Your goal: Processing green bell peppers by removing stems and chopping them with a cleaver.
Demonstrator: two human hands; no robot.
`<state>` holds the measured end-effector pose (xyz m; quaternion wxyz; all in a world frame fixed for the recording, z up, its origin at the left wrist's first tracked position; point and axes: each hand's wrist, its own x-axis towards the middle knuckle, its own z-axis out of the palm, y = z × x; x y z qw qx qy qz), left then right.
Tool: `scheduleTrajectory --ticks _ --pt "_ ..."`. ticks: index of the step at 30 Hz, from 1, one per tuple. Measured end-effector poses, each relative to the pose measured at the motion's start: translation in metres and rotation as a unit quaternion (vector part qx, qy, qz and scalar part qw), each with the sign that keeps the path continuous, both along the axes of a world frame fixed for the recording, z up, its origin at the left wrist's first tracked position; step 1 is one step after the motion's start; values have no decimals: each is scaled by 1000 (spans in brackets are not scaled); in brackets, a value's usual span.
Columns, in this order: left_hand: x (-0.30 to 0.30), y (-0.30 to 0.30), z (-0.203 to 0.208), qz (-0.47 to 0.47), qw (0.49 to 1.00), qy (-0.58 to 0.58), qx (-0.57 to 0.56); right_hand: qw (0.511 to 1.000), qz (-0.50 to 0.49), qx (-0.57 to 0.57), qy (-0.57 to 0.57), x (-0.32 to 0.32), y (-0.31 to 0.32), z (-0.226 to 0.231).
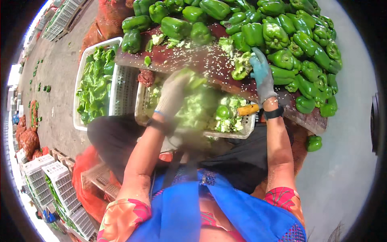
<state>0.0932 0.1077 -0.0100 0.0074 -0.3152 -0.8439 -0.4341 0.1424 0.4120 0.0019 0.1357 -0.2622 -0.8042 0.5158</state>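
My left hand (174, 93), in a pale knit glove, hovers over a white plastic basket (141, 109) and is smeared by motion. Its fingers are closed on a blurred green pepper piece (196, 82). In a teal and grey glove, my right hand (263, 74) grips a cut-open green pepper (242, 65) with pale seeds showing, at the edge of a dark red board (161, 60). Below that wrist, a yellow-brown handle (248, 109) juts over the basket's right side; its other end is hidden. Pale pepper cores (236, 115) lie in the basket.
Whole green peppers (276, 35) are heaped across the board's far and right parts, with seeds scattered before them. A white crate (76, 101) of green pepper pieces (94, 82) stands at left. One pepper (313, 143) lies off the board. Stacked crates (62, 183) and red mesh sacks (111, 20) stand around.
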Motion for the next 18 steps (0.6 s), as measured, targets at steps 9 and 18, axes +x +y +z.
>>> scheduleTrajectory --ticks 9,18 --pt "19 32 3 90 798 -492 335 983 6 -82 165 45 -24 54" --pt "62 44 18 62 871 -396 283 968 191 -165 -8 92 -103 -23"
